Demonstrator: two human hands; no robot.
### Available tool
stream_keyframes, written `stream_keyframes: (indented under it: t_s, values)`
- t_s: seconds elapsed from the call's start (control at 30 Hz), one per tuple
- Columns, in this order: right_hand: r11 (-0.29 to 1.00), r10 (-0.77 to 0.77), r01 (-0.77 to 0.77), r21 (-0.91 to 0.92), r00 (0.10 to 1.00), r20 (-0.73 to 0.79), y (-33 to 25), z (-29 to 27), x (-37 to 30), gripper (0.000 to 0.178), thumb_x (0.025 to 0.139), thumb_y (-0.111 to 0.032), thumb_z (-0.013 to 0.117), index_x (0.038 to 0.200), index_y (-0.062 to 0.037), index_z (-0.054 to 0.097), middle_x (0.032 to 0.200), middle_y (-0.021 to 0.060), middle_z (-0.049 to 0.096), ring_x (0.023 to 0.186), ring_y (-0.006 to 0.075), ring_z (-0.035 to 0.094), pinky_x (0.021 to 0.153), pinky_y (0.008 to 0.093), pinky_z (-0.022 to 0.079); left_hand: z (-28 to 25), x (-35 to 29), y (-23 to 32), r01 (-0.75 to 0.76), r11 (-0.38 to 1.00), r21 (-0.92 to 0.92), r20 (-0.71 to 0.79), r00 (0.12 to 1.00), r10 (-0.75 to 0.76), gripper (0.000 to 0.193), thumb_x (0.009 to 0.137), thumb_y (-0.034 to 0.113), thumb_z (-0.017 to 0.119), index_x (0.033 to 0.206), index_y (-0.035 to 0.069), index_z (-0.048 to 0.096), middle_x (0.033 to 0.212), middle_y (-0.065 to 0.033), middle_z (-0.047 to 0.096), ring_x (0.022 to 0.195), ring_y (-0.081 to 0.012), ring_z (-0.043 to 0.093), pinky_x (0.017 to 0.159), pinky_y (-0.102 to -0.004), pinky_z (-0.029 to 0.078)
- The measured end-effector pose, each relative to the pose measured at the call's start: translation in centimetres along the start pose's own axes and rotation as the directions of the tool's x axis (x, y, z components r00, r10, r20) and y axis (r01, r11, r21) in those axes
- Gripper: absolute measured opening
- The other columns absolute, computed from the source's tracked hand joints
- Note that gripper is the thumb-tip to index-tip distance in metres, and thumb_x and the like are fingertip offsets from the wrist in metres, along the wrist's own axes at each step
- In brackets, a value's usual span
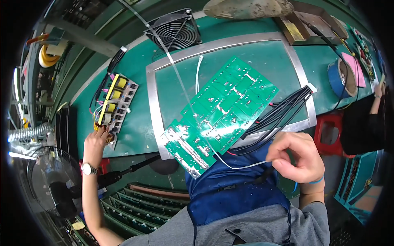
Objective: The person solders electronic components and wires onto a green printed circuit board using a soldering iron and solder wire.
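My left hand (95, 143) is at the near end of an upright component board (119, 100) with yellow transformers and a grey metal strip. Its fingers are closed on that end, by a copper coil (110, 138). My right hand (297, 158), right of my lap, pinches the end of a thin silvery wire (242, 168) that looks like solder wire. This wire runs down from overhead, passing across a large green circuit board (230, 106). The green board lies slanted, solder side up, its near corner over the table edge. Black cables (283, 112) come out from its right side.
A metal frame (154, 110) is set on the green table. Behind it stands a black fan (176, 33). A tray (312, 24), a blue spool (342, 78) and pink paper (355, 69) are at the right. Racked boards (135, 209) stand lower left; another person's hand (378, 90) shows far right.
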State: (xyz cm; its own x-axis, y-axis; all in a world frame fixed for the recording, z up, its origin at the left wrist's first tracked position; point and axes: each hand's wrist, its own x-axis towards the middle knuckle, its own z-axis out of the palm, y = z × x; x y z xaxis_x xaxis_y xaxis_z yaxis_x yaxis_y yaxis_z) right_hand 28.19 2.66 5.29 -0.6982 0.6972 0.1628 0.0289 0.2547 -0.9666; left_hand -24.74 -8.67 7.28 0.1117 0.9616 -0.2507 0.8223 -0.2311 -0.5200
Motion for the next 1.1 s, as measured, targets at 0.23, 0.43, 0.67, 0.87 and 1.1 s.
stream_keyframes:
  t_s: [0.23, 0.43, 0.67, 0.87, 1.1]
  values:
    - [0.913, -0.107, 0.032, -0.408, 0.981, -0.161, -0.6, 1.6, 1.8, 0.02, 0.071, 0.007, 0.067, 0.089, 0.0005, 0.061, 0.076, 0.0096, 0.058, 0.067, 0.0232, 0.058, 0.058, 0.0329, 0.048, -18.9, 9.0, 17.0, -0.645, 0.486, -0.59, -0.697, 0.71, 0.096, 0.049, 0.075, 0.015, 0.079, 0.114, -0.006, 0.057, 0.112, -0.0192, 0.062, 0.103, -0.0338, 0.062, 0.088, -0.0362, 0.049]
    - [0.451, -0.527, 0.29, -0.844, 0.85, 0.01, -0.6, -0.4, 1.5, 0.028, 0.059, -0.004, 0.066, 0.086, -0.0006, 0.065, 0.077, 0.0064, 0.059, 0.057, 0.0168, 0.053, 0.047, 0.026, 0.044, -20.4, 13.5, 20.0, -0.387, -0.043, -0.921, -0.38, 0.869, 0.317, 0.021, 0.078, 0.003, 0.074, 0.098, 0.002, 0.067, 0.084, -0.0068, 0.061, 0.066, -0.0101, 0.057, 0.054, -0.024, 0.045]
    - [1.0, -0.009, -0.013, -0.025, 0.68, -0.733, 4.5, -7.4, 2.2, 0.009, 0.092, -0.01, 0.058, 0.099, -0.0051, 0.059, 0.085, 0.0014, 0.06, 0.062, 0.0059, 0.051, 0.053, 0.0151, 0.036, -18.8, 18.7, 18.9, -0.177, -0.161, -0.971, -0.214, 0.945, 0.249, 0.015, 0.079, 0.003, 0.074, 0.094, 0.002, 0.071, 0.083, -0.0002, 0.056, 0.068, -0.0042, 0.048, 0.061, -0.0185, 0.04]
    - [0.332, 0.544, 0.517, 0.789, 0.578, -0.608, 12.2, -21.6, 4.1, 0.049, 0.087, -0.015, 0.069, 0.114, 0.0174, 0.043, 0.096, 0.0201, 0.057, 0.076, 0.019, 0.058, 0.065, 0.0226, 0.055, -14.4, 23.1, 17.1, 0.041, -0.273, -0.961, -0.022, 0.974, 0.226, 0.012, 0.084, 0.011, 0.071, 0.087, 0.001, 0.066, 0.091, -0.0032, 0.062, 0.085, -0.0075, 0.057, 0.08, -0.0234, 0.046]
    - [0.679, 0.492, 0.381, 0.627, 0.397, -0.774, 17.0, -26.2, 5.9, 0.03, 0.088, -0.014, 0.065, 0.092, 0.006, 0.044, 0.086, 0.0191, 0.056, 0.069, 0.0204, 0.057, 0.057, 0.0239, 0.052, -13.3, 26.2, 17.0, 0.039, -0.249, -0.968, -0.044, 0.947, 0.318, 0.019, 0.085, 0.02, 0.07, 0.082, 0.003, 0.063, 0.108, -0.0114, 0.06, 0.103, -0.0131, 0.053, 0.094, -0.0303, 0.038]
